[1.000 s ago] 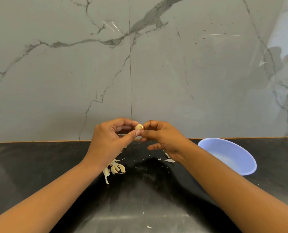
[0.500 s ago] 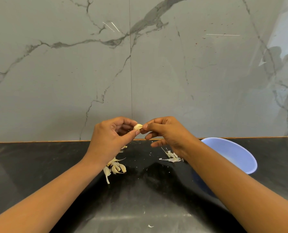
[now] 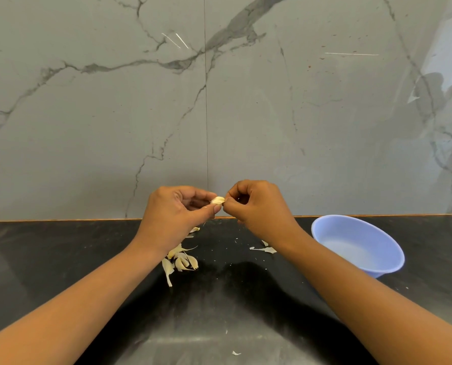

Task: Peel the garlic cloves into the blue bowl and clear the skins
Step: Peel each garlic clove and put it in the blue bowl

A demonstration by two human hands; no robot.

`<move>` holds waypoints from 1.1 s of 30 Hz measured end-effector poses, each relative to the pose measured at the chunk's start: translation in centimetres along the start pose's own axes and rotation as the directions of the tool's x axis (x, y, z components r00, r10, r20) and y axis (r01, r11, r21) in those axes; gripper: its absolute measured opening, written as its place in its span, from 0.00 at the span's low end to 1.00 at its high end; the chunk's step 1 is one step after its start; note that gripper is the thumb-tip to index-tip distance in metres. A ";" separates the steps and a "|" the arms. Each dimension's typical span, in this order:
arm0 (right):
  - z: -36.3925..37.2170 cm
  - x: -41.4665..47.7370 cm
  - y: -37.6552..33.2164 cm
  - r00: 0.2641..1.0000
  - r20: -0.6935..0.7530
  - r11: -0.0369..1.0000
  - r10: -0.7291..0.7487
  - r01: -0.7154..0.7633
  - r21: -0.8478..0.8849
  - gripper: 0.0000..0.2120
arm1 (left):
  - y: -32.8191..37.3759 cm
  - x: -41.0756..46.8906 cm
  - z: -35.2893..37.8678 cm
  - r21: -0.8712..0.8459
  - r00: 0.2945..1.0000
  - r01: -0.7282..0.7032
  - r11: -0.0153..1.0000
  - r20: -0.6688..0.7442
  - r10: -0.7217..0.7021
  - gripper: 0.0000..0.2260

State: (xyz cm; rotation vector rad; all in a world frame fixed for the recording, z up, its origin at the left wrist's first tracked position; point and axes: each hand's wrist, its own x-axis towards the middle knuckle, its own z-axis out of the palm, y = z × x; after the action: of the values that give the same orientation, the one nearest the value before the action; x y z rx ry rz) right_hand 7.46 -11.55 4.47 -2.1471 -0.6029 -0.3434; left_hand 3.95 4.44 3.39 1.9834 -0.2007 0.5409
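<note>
Head view, frame centre: left hand (image 3: 176, 214) pinches the garlic clove (image 3: 217, 200); right hand (image 3: 256, 206) nips its skin. A slip could drop it short of the blue bowl (image 3: 382, 248), centre right.

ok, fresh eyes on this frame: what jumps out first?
The left hand and right hand meet mid-frame above the black counter, both pinching one garlic clove. The blue bowl sits at right, no cloves visible inside; a pile of garlic bits lies under the left wrist.
</note>
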 end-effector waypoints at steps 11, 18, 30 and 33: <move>-0.5 0.3 0.0 0.961 0.157 0.885 0.228 -0.272 0.378 0.04 | 0.0 0.0 0.1 -0.117 0.997 0.074 0.990 -0.013 -0.076 0.07; 0.0 0.1 -0.2 0.944 0.142 0.821 0.298 -0.329 0.467 0.05 | 0.2 -0.2 0.3 0.008 0.998 0.023 1.000 -0.062 -0.022 0.09; 0.3 0.1 0.2 0.971 0.083 0.891 0.226 -0.240 0.384 0.04 | 0.5 -0.1 0.4 -0.228 0.986 0.166 0.959 0.072 -0.154 0.06; 0.2 0.1 0.3 0.983 0.065 0.930 0.171 -0.183 0.319 0.05 | 0.6 0.0 0.4 -0.296 0.967 0.252 0.921 0.123 -0.225 0.04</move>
State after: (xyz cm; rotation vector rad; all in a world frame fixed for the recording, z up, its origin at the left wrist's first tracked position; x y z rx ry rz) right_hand 7.71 -11.53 4.20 -1.8741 -0.4458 -0.0974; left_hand 3.82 3.83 3.78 1.6944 -0.0871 0.2474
